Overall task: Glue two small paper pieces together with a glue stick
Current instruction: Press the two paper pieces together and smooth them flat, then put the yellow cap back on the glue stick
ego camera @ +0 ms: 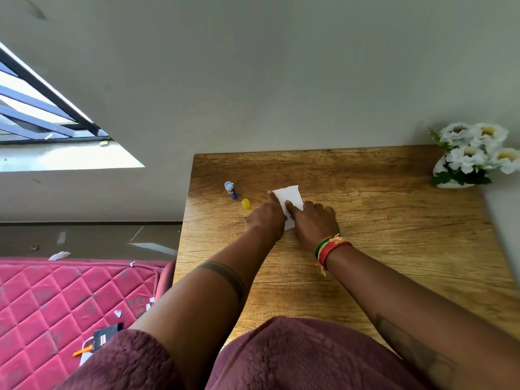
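Observation:
A small white paper (289,197) lies flat on the wooden table (380,220). Whether it is one piece or two stacked pieces cannot be told. My left hand (266,218) rests on its left edge with the index finger stretched along it. My right hand (315,218) presses on the paper's near part with its index finger. Both hands lie on the paper and grip nothing. The blue glue stick (230,190) stands uncapped to the left of the paper. Its yellow cap (246,203) lies beside it on the table.
A white vase with white flowers (472,156) stands at the table's far right corner. A grey wall runs behind the table. Left of the table are a pink quilted mattress (56,305) with paper scraps and a window.

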Available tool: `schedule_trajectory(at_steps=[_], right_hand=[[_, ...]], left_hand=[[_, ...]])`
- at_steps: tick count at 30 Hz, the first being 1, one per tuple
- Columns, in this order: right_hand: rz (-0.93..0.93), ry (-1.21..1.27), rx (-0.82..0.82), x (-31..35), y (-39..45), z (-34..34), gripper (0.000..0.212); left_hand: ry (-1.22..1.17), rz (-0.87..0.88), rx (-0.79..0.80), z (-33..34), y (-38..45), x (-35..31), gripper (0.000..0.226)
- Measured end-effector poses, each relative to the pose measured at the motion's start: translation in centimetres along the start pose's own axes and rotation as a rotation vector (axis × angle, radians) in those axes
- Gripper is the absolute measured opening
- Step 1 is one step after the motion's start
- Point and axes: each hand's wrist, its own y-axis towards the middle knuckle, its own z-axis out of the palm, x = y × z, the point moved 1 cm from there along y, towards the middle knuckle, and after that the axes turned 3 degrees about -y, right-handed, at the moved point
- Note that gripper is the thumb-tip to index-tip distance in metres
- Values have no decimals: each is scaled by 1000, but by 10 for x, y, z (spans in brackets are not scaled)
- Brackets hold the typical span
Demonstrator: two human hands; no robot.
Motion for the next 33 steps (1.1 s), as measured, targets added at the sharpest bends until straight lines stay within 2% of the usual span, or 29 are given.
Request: schedule_trajectory(at_steps=[5,8,11,14,17,19,24,27,31,33], right_hand=[[133,64,1,-30,19,0,51],[203,62,17,-65,32,-4,51],[210,45,34,-96,42,-10,52],[191,94,-34,-104,42,-16,52],[128,183,-130,-80,36,-24,42],[44,246,-162,-53,31,-24,34],[-90,463,-112,16,34,-22,36],[-108,512,-97,49,44,-20,45],[-91,536,-119,84,57,-19,50],[-81,518,-135,95,61,-17,43]], left_hand=[[-47,127,-123,-7,-1,-12,69],[-111,190,-151,-6,-2,-24,45],[-166,207,-173,-3,-3,-30,37],[-208,210,-205,0,-5,-26,31],[-263,187,-268,4,-10,-13,22],[-288,159,-316,7,-16,-1,25],[-355,75,-418,15,-37,46,25],[-431,-9,-446,15,-41,80,24],[-601,-218,-548,6,-30,118,19],[-703,-266,-549,0,-20,129,32]])
